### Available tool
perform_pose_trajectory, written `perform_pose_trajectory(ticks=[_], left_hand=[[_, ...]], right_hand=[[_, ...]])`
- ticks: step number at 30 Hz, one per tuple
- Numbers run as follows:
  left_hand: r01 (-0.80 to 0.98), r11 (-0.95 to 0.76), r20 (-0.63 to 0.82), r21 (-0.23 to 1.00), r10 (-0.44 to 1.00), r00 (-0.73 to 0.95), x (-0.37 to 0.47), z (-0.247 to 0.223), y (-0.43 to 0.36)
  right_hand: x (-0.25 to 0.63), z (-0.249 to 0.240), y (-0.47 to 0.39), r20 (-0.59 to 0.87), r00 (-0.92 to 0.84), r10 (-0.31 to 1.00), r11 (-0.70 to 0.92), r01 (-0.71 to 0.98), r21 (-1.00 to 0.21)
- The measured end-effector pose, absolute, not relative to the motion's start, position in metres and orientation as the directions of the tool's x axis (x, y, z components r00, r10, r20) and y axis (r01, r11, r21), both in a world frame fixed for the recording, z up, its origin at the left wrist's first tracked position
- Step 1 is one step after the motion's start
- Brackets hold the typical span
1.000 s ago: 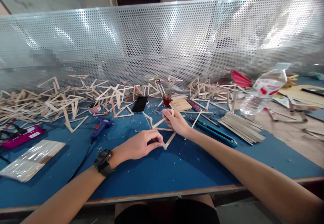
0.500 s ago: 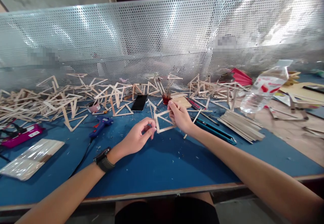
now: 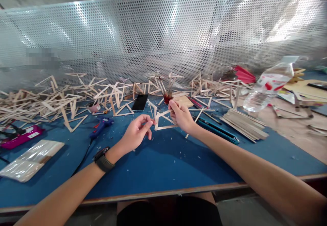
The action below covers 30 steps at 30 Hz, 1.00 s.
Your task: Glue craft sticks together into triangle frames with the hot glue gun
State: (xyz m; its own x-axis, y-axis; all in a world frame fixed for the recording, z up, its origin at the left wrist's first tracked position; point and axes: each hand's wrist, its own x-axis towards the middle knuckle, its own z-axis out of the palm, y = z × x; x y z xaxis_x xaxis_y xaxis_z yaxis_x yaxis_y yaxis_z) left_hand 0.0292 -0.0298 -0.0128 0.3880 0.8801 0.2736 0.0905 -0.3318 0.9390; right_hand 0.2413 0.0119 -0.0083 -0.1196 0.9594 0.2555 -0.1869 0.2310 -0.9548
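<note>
My right hand pinches a small frame of thin wooden sticks by its right and upper side, above the middle of the blue table. The frame has a slanting stick across its inside. At its left corner is my left hand, with thumb and forefinger pressed together. Whether those fingertips grip the frame's edge or a small bit beside it, I cannot tell. Just behind the frame stand other joined sticks. A dark watch is on my left wrist.
Piled stick frames line the perforated metal screen. To the left lie a blue glue gun, a magenta power strip and a clear packet. Loose sticks, a teal cutter and a plastic bottle are right. A phone lies behind.
My left hand has shifted slightly left and up, its thumb and forefinger now closed together at the frame's corner. The frame in my right hand has moved slightly up and left.
</note>
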Motion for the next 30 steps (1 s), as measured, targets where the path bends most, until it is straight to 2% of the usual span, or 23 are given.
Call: perform_pose_trajectory(ticks=[4,8,13,19,30], left_hand=[[0.028,-0.318,0.291,0.948,0.898,0.328,0.026,-0.012,-0.025],[0.058,-0.323,0.291,0.945,0.906,0.307,0.023,-0.013,-0.023],[0.194,-0.344,0.271,0.919,0.907,0.324,0.019,-0.017,-0.021],[0.408,-0.387,0.233,0.826,0.896,0.379,0.015,-0.016,-0.02],[0.279,-0.279,0.106,0.919,0.856,0.506,0.014,-0.011,-0.019]], right_hand=[[0.242,-0.009,0.013,0.264,-0.123,0.957,0.237,-0.198,-0.951],[0.243,-0.007,0.014,0.265,-0.117,0.957,0.239,-0.198,-0.951],[0.245,-0.004,0.012,0.249,-0.118,0.961,0.224,-0.193,-0.955],[0.245,-0.003,0.011,0.271,-0.127,0.954,0.245,-0.189,-0.951],[0.24,-0.002,0.001,0.337,-0.183,0.924,0.309,-0.163,-0.937]])
